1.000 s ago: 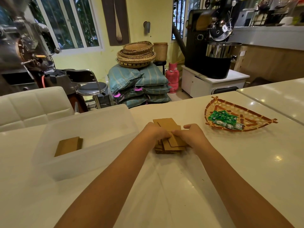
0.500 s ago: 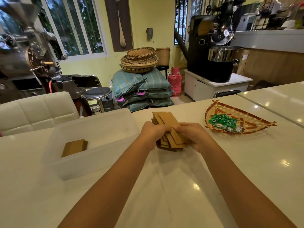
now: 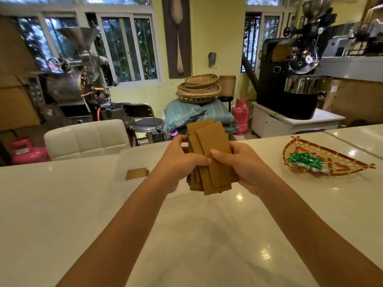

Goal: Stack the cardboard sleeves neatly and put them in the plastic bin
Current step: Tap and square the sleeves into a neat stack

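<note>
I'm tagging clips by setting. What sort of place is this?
Probably a coffee roastery or cafe workroom: a black drum roaster on a cabinet, an older metal roaster by the windows, and stacked sacks under woven baskets.

Head view, down over near table [image 3: 62, 204]

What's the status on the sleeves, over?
Left hand and right hand both gripping the cardboard sleeves, fanned, uneven, held above the table. One stack already in the plastic bin. Path clear.
</note>
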